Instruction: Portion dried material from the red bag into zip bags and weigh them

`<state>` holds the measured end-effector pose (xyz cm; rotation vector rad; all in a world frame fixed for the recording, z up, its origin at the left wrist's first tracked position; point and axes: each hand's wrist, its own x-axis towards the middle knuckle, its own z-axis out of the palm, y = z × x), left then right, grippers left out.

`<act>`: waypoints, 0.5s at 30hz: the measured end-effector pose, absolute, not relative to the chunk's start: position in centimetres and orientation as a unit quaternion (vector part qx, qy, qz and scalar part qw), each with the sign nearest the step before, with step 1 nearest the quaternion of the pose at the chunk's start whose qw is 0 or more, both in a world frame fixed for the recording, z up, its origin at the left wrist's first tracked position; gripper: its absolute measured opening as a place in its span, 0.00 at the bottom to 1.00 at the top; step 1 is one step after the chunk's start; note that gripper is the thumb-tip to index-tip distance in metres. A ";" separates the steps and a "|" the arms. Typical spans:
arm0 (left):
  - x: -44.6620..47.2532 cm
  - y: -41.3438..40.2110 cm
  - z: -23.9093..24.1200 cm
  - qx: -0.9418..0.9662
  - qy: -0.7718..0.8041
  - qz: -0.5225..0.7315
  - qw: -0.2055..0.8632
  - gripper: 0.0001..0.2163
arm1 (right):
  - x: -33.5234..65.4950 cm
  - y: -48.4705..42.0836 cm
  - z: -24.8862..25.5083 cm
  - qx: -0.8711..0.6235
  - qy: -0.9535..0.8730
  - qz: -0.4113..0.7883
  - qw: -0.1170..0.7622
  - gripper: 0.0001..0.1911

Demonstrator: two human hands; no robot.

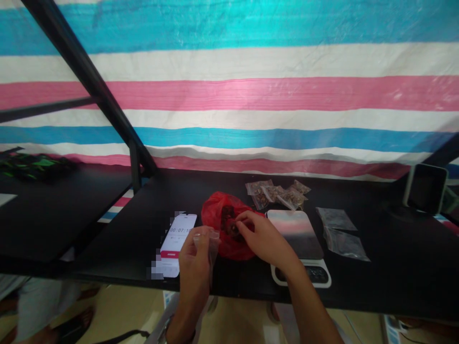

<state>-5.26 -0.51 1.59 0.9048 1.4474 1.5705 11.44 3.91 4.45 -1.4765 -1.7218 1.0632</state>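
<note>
Filling step: your left hand [195, 260] pinched a clear pouch [212, 239] in its grip at the surface's front edge, your right hand [266, 240] closed its grip on dark pieces [229, 223] in the red bag [215, 210] beside the scale [299, 231]; next needed the pouch mouth open.

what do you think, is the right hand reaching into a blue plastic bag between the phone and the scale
No. The head view shows the plastic bag is red, not blue. The right hand reaches into it, between the phone and the scale.
</note>
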 end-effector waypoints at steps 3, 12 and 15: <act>-5.2 -0.8 1.3 0.401 0.571 0.624 0.352 0.16 | 12.3 4.0 5.2 -0.553 -0.634 0.422 0.337 0.07; -3.8 -1.4 1.2 0.474 0.543 0.587 0.369 0.18 | 13.5 1.8 9.4 -0.484 -0.641 0.448 0.392 0.10; -3.5 -1.2 1.3 0.456 0.530 0.599 0.390 0.18 | 12.8 1.3 9.9 -0.500 -0.666 0.404 0.378 0.08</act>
